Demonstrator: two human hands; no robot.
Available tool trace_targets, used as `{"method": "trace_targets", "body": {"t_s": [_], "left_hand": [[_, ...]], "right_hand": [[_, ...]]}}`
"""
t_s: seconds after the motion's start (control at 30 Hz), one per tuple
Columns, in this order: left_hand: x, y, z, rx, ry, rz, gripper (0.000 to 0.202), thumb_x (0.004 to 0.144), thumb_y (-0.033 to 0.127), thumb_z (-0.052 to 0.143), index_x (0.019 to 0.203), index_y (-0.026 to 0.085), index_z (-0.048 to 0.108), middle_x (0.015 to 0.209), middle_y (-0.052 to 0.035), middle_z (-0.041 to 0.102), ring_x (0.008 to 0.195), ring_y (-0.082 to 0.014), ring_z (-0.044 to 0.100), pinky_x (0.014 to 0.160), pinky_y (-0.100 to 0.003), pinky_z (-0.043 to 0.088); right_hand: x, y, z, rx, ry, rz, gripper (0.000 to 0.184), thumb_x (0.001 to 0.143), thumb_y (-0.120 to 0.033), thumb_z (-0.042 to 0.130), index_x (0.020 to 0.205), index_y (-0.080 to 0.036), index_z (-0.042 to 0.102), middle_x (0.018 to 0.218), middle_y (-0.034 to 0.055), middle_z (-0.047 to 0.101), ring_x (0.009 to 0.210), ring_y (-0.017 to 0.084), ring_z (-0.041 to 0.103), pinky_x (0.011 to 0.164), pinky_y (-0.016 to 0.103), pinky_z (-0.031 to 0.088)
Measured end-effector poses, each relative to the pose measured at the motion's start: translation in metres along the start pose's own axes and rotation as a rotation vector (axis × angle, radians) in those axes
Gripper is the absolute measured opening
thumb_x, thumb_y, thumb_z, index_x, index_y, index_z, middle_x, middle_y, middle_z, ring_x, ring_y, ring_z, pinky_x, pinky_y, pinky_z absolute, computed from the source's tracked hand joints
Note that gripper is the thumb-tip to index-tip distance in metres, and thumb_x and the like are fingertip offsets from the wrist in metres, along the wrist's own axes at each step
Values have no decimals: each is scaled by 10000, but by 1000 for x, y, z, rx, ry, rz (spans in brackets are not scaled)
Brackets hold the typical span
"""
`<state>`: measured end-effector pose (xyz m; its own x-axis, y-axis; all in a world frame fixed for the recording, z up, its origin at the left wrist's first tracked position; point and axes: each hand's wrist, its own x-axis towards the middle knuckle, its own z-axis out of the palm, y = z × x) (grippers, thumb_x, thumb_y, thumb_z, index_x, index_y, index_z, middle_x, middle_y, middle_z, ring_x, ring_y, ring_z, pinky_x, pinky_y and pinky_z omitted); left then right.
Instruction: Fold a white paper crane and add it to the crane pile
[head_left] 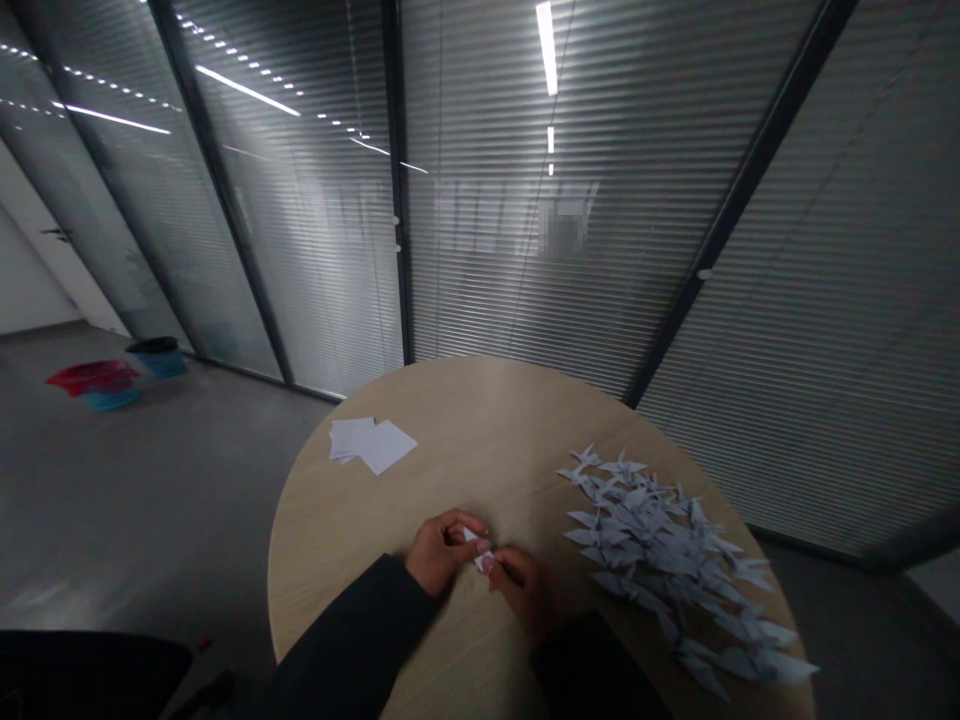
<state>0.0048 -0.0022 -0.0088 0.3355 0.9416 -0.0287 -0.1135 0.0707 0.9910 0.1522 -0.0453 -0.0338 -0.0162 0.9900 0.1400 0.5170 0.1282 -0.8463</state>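
Observation:
A small folded piece of white paper [482,562] is pinched between my two hands above the front part of the round table. My left hand [442,548] grips its left side with thumb and fingers closed. On the right side, my right hand [525,585] pinches the lower edge of the same paper. My fingers cover much of it, so its exact folded shape cannot be made out. To the right of my hands lies a heap of folded paper cranes [652,535]. A few square white paper sheets [386,445] lie loosely stacked at the left.
The round wooden table [480,400] stands close to a glass partition with blinds [525,290]. On the floor at the left are a bin with a red liner [94,378] and a blue bin [159,358]. A dark chair [90,670] is at the lower left.

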Motion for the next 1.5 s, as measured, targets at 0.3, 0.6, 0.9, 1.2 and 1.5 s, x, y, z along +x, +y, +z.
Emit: {"method": "trace_targets", "body": {"t_s": [0.3, 0.6, 0.9, 1.2, 1.5], "left_hand": [[-4, 8, 2, -77, -16, 39, 432, 514, 408, 806, 706, 152, 515, 450, 76, 496, 370, -61, 451, 399, -181, 350], [-4, 8, 2, -151, -82, 4, 475, 520, 417, 809, 751, 157, 484, 482, 47, 584, 381, -75, 501, 407, -189, 397], [-4, 12, -1, -190, -55, -52, 540, 565, 508, 761, 890, 118, 578, 484, -15, 633, 396, -119, 551, 439, -226, 421], [-4, 8, -3, -233, -61, -99, 609, 587, 501, 751, 1025, 92, 636, 462, -21, 615, 420, -161, 582, 465, -266, 457], [-1, 8, -2, -302, -115, -124, 578, 589, 518, 740, 963, 88, 645, 681, -86, 689, 594, -184, 654, 578, -280, 507]], "right_hand": [[-8, -12, -1, 114, 50, -24, 346, 752, -436, 520, 530, -175, 567, 437, -55, 380, 426, 74, 327, 422, 206, 235], [-5, -11, -2, 130, -8, -1, 344, 743, -443, 502, 530, -173, 509, 462, -63, 314, 442, 73, 290, 435, 216, 203], [-7, -15, -6, 136, 52, 10, 395, 746, -502, 474, 549, -175, 577, 451, -60, 328, 449, 86, 308, 450, 227, 211], [-4, -12, -10, 127, -37, -10, 365, 757, -468, 483, 567, -173, 584, 459, -57, 363, 456, 86, 325, 450, 218, 234], [0, -12, -14, 264, -1, 108, 360, 719, -529, 471, 572, -203, 514, 457, -63, 343, 442, 97, 326, 438, 223, 246]]}}
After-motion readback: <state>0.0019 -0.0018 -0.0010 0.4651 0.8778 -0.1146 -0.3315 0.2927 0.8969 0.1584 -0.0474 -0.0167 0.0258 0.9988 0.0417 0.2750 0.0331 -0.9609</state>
